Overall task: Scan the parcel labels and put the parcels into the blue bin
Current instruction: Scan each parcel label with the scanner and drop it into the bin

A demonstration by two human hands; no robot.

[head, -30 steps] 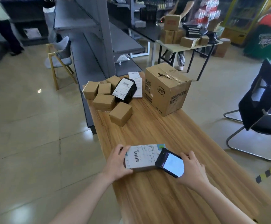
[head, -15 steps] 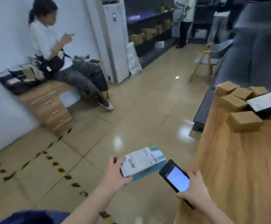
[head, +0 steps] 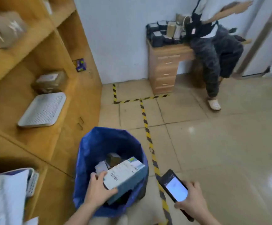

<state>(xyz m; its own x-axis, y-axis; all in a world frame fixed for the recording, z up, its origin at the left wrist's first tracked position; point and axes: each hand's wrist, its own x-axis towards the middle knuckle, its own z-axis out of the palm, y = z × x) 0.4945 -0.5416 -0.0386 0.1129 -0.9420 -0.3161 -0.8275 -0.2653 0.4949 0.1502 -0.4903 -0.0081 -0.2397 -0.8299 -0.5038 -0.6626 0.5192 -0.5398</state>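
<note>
A blue bin (head: 90, 148) lined with a blue bag stands on the floor below me. My left hand (head: 98, 190) grips a teal parcel (head: 127, 174) with a white barcode label, holding it over the bin's mouth. Several other parcels (head: 113, 159) lie inside the bin. My right hand (head: 192, 198) grips a black phone (head: 174, 185) with a lit screen, to the right of the bin above the floor.
Wooden shelves (head: 39, 51) with a box (head: 50, 82) and a white tray (head: 42, 109) rise at the left. Yellow-black tape (head: 145, 125) runs along the tiled floor. A person (head: 213, 51) leans by a wooden drawer unit (head: 166, 67) at the back wall.
I have turned left from the wooden table to the floor and the bin. My left hand has carried the parcel off the table to above the bin; the phone stays in my right hand.
</note>
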